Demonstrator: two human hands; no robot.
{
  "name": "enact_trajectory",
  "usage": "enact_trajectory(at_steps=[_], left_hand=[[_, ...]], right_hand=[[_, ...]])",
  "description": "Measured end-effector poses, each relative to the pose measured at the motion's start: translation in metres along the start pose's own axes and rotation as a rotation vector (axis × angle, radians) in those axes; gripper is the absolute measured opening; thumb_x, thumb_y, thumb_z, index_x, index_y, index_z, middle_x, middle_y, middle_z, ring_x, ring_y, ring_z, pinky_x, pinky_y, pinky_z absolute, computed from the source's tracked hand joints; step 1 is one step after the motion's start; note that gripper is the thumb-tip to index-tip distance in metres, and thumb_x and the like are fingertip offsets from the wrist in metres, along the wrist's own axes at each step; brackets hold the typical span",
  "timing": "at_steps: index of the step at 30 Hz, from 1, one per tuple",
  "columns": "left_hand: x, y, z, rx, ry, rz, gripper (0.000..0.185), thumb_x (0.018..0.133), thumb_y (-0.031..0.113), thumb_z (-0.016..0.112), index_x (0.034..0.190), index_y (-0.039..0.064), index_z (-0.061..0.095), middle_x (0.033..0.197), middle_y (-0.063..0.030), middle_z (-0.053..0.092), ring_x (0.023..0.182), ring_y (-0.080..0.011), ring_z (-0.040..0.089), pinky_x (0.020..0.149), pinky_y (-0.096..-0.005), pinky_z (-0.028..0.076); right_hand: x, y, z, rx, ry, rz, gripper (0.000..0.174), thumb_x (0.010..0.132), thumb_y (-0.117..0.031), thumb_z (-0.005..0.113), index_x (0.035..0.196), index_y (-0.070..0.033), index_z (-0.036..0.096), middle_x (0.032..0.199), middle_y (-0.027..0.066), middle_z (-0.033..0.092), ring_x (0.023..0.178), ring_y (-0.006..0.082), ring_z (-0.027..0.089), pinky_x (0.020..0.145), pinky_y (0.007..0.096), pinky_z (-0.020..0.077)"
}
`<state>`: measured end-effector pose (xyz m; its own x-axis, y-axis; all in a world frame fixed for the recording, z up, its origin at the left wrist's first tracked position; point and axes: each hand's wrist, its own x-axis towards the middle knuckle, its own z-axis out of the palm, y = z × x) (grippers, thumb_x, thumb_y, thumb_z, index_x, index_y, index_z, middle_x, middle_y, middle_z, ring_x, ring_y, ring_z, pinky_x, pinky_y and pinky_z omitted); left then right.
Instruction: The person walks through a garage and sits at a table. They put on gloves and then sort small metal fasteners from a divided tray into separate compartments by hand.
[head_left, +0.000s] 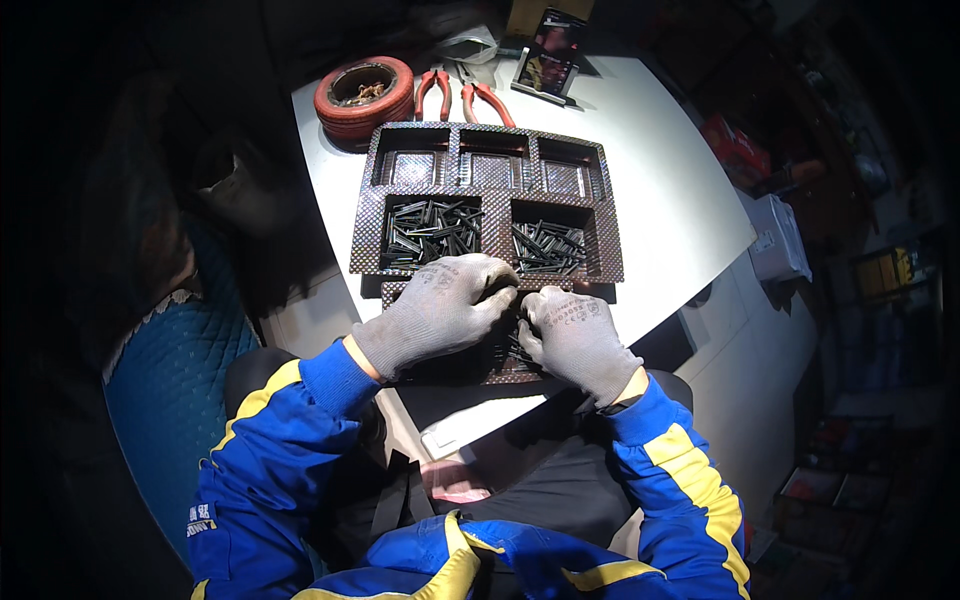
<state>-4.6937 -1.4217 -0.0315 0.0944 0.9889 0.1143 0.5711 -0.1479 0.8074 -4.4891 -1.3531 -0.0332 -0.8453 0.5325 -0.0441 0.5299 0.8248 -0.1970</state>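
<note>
Both hands wear grey work gloves printed with writing. My left hand is curled, thumb towards its fingers, over the near edge of a patterned dark plastic tray. Close on its right, my right hand has its fingertips bent inwards. Whatever may be between the fingers of either hand is hidden. Thin dark rods fill the tray's near left compartment, and similar rods lie in the near right one. Beneath my hands a second patterned tray is partly covered, with more dark rods visible in it.
A white table carries the trays. Behind them stand a red tyre-shaped holder with small coppery bits inside, red-handled pliers, a second red-handled pair, and a phone on a stand. A white box is off the right edge.
</note>
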Motion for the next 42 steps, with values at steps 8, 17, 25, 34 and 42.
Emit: enact_trajectory(at_steps=[8,17,25,34,42], left_hand=[[0.000,-0.001,-0.001,-0.005,-0.024,-0.019,0.023,0.097,0.015,0.066,0.111,-0.003,0.069,0.102,-0.0208,0.072,0.094,-0.0338,0.072,0.084,-0.0400,0.056],[-0.001,-0.001,0.003,0.001,0.098,0.074,0.026,0.095,0.015,0.069,0.116,-0.001,0.069,0.108,-0.0187,0.073,0.102,-0.0328,0.072,0.091,-0.0390,0.056],[-0.001,0.001,-0.004,-0.001,0.002,-0.041,0.020,0.095,0.010,0.070,0.114,0.001,0.071,0.104,-0.0163,0.074,0.093,-0.0267,0.073,0.083,-0.0357,0.057],[0.005,0.001,-0.013,-0.287,0.064,-0.265,0.019,0.101,0.013,0.066,0.112,0.000,0.072,0.086,-0.0049,0.072,0.077,-0.0069,0.061,0.072,-0.0266,0.052],[0.005,-0.001,-0.009,-0.236,0.094,-0.173,0.022,0.099,0.015,0.066,0.112,-0.001,0.073,0.090,-0.0115,0.074,0.079,-0.0151,0.069,0.073,-0.0307,0.054]], right_hand=[[0.000,0.001,-0.007,0.113,-0.005,0.089,0.018,0.096,-0.024,0.065,0.100,-0.008,0.070,0.094,0.0153,0.069,0.085,0.0352,0.070,0.076,0.0445,0.0563],[0.004,0.012,-0.023,0.433,0.047,0.124,0.017,0.098,-0.018,0.063,0.103,-0.002,0.068,0.094,0.0166,0.067,0.086,0.0328,0.068,0.079,0.0421,0.0543],[0.005,0.009,-0.021,0.469,0.096,0.060,0.016,0.097,-0.012,0.064,0.105,0.000,0.069,0.095,0.0167,0.069,0.086,0.0298,0.069,0.079,0.0377,0.0553],[0.006,0.009,-0.031,0.656,0.090,0.168,0.027,0.099,-0.016,0.064,0.118,0.002,0.069,0.104,0.0167,0.073,0.092,0.0244,0.071,0.085,0.0351,0.0548],[0.007,0.010,-0.038,0.762,0.030,0.263,0.025,0.099,-0.017,0.065,0.114,0.003,0.070,0.092,0.0097,0.071,0.082,0.0153,0.065,0.075,0.0296,0.0518]])
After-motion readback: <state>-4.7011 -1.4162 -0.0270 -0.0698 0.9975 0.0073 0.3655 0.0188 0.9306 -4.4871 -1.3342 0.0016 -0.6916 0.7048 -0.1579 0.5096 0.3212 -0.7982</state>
